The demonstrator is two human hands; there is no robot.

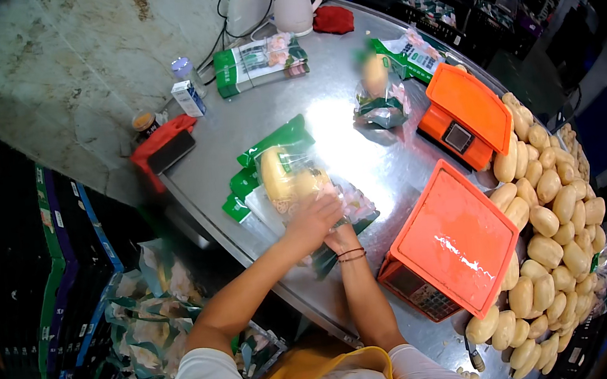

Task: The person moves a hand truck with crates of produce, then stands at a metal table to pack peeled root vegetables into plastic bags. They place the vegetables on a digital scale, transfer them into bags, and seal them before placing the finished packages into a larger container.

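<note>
A clear plastic bag with green and pink print [291, 162] lies on a steel table, with pale yellow lotus root pieces [276, 177] inside. My left hand [316, 219] closes over the bag's near end, its fingers pressed together on the film. Just to the right, my right hand [341, 239], with dark bracelets on the wrist, grips the same end; its fingertips are partly hidden by film and my left hand. Flat green printed bags [247, 185] lie under and beside the filled bag.
An orange scale [455, 236] stands right of my hands, with another orange scale [466, 107] behind it. Lotus roots [548, 236] are heaped along the right. Farther back are a filled bag [381, 102], a bundle of bags [259, 63] and a kettle [294, 7]. Crates [36, 272] are stacked left.
</note>
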